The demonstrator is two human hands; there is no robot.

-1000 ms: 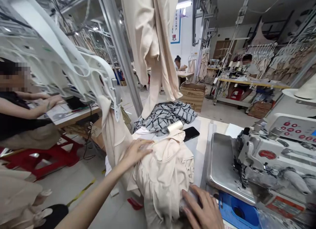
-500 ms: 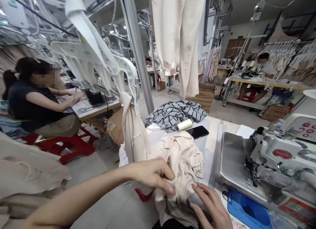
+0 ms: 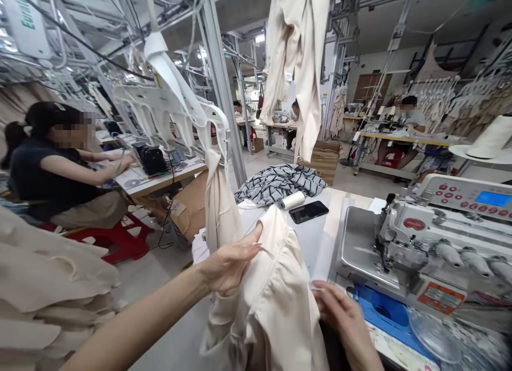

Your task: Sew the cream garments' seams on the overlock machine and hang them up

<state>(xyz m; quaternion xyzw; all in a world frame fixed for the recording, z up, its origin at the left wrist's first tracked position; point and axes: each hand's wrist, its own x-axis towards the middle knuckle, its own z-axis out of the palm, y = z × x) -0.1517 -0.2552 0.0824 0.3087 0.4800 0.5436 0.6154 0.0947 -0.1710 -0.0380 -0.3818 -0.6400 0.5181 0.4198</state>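
Note:
A cream garment point(image 3: 284, 296) with a gathered seam down its front hangs in folds before me, over the near edge of the table. My left hand point(image 3: 234, 261) grips its upper left side, the thumb on top and the cloth between thumb and fingers. At the garment's right edge, my right hand point(image 3: 340, 309) is closed in a pinch on the cloth; part of the fingertips is hidden. Just beyond the garment, a black phone point(image 3: 309, 212) and a cream thread spool point(image 3: 293, 200) lie on the table.
To the right stands an overlock sewing machine point(image 3: 424, 232) with a blue tray point(image 3: 384, 307) below it. A grey-and-black patterned cloth point(image 3: 280, 182) is heaped behind the phone. White hanger clamps point(image 3: 216, 120) hold cream cloth at left. A co-worker point(image 3: 52, 158) sits at a left-hand table.
The crumpled garment has been lifted and spread, so its gathered seam shows. My left hand has risen with the cloth; my right hand has closed at its edge. The view has shifted slightly.

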